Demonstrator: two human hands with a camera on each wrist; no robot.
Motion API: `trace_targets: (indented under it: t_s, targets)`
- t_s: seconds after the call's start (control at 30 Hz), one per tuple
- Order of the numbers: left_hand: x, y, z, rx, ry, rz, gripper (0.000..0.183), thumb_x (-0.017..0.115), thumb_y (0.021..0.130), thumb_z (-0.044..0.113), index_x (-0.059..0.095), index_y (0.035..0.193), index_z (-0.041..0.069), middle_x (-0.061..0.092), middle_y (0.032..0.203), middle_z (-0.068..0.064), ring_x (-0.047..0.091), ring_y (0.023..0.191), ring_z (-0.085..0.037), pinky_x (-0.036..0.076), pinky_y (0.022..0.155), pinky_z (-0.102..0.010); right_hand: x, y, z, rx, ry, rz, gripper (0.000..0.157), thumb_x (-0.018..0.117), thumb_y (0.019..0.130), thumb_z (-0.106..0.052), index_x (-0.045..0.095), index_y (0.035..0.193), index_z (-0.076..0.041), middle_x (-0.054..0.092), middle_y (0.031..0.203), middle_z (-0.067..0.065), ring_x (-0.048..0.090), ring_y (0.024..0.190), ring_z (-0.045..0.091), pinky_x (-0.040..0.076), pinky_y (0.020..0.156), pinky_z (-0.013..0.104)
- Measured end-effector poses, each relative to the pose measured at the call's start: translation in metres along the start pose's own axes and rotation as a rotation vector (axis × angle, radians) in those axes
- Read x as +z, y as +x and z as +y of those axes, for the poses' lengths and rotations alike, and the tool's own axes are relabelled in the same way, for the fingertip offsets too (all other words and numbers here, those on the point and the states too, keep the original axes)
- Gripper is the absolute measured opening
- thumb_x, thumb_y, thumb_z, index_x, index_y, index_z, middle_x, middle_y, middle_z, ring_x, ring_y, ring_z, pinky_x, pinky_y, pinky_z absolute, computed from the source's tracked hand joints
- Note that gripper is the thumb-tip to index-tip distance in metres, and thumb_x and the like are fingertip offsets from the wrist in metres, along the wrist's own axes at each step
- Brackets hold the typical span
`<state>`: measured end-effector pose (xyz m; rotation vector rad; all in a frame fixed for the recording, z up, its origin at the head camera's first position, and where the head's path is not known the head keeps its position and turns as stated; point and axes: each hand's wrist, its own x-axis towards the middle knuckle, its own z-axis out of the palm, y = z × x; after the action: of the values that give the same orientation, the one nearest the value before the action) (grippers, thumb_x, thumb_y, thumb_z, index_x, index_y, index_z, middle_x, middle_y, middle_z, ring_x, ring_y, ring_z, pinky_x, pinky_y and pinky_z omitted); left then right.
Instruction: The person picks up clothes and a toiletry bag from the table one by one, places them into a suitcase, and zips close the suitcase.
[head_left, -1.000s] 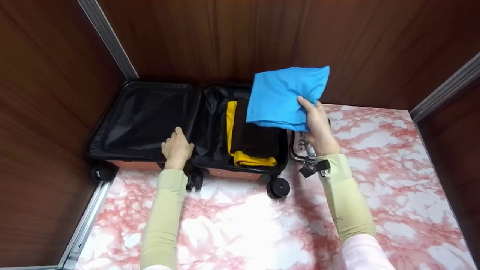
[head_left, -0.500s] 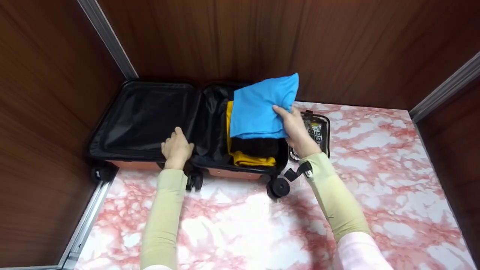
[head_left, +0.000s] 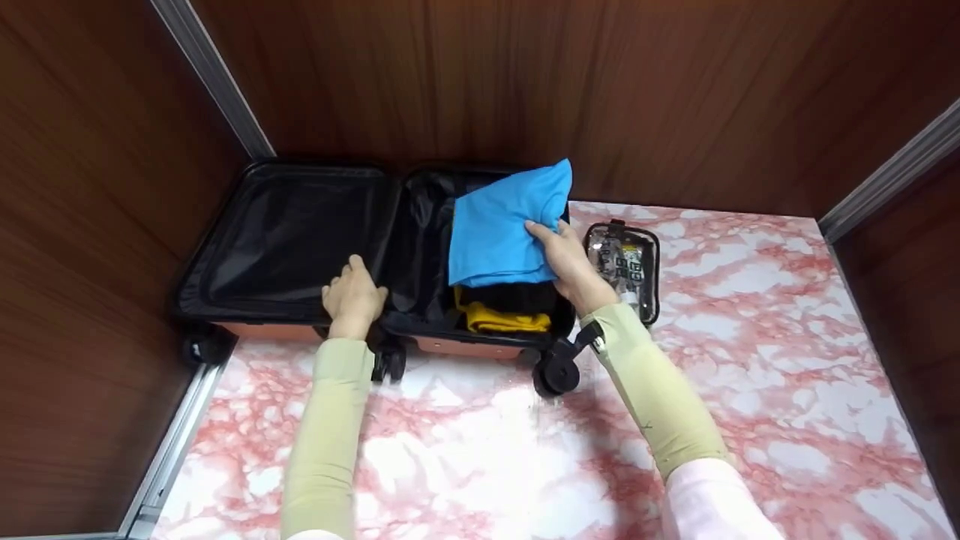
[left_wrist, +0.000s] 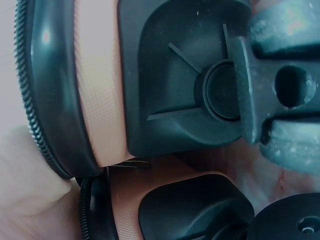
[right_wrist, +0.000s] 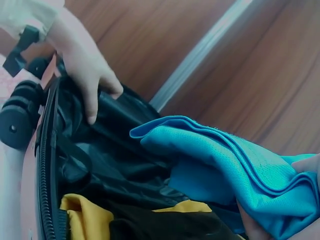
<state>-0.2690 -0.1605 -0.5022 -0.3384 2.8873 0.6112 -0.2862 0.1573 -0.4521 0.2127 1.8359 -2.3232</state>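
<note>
Your right hand (head_left: 570, 262) pinches a folded blue cloth (head_left: 499, 232) at its 4 o'clock side, thumb on top, fingers closed on the fabric. The cloth sits at your hand's 10 o'clock, above the right half of the open suitcase (head_left: 388, 240); you cannot tell whether its underside touches the black fabric (right_wrist: 165, 225) below. Yellow fabric (head_left: 510, 322) shows toward 6 o'clock. Your left hand (head_left: 354, 300) rests at the suitcase's middle edge, thumb and fingers spread, loose. A clear pouch (head_left: 634, 262) lies at your right hand's 3 o'clock on the marbled surface (head_left: 750, 352).
</note>
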Motion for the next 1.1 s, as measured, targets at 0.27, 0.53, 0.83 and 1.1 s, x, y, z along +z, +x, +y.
trace_targets:
  t_s: [0.27, 0.53, 0.83, 1.1]
  targets:
    - [0.0, 0.001, 0.0, 0.002, 0.002, 0.01, 0.074, 0.066, 0.1, 0.028, 0.025, 0.155, 0.0, 0.042, 0.153, -0.024, 0.044, 0.132, -0.046, 0.026, 0.113, -0.056, -0.008, 0.013, 0.018, 0.074, -0.106, 0.009, 0.043, 0.057, 0.104, -0.02, 0.044, 0.14, 0.0, 0.062, 0.114, 0.015, 0.064, 0.095, 0.023, 0.053, 0.087, 0.036]
    - [-0.001, -0.001, 0.0, -0.001, 0.015, 0.002, 0.073, 0.065, 0.101, 0.028, 0.025, 0.155, 0.0, 0.043, 0.152, -0.024, 0.045, 0.131, -0.046, 0.027, 0.112, -0.055, -0.022, 0.017, 0.034, 0.19, -0.353, 0.009, 0.069, 0.052, 0.105, -0.018, 0.014, 0.159, 0.002, 0.029, 0.159, 0.02, 0.033, 0.143, 0.03, 0.029, 0.116, 0.039]
    - [0.0, 0.0, 0.001, -0.003, 0.01, 0.0, 0.074, 0.065, 0.1, 0.028, 0.024, 0.155, 0.001, 0.043, 0.152, -0.023, 0.044, 0.132, -0.045, 0.025, 0.114, -0.055, -0.024, 0.017, 0.034, 0.187, -0.182, -0.112, 0.057, 0.049, 0.106, -0.011, 0.027, 0.158, -0.006, 0.046, 0.148, 0.023, 0.052, 0.128, 0.035, 0.044, 0.105, 0.043]
    - [0.0, 0.0, 0.001, -0.006, 0.012, -0.005, 0.075, 0.065, 0.101, 0.029, 0.023, 0.156, 0.0, 0.042, 0.153, -0.023, 0.044, 0.133, -0.045, 0.025, 0.114, -0.056, -0.024, 0.016, 0.034, 0.187, -0.259, -0.057, 0.075, 0.055, 0.105, -0.021, 0.01, 0.161, -0.003, 0.03, 0.159, 0.022, 0.039, 0.139, 0.032, 0.036, 0.112, 0.04]
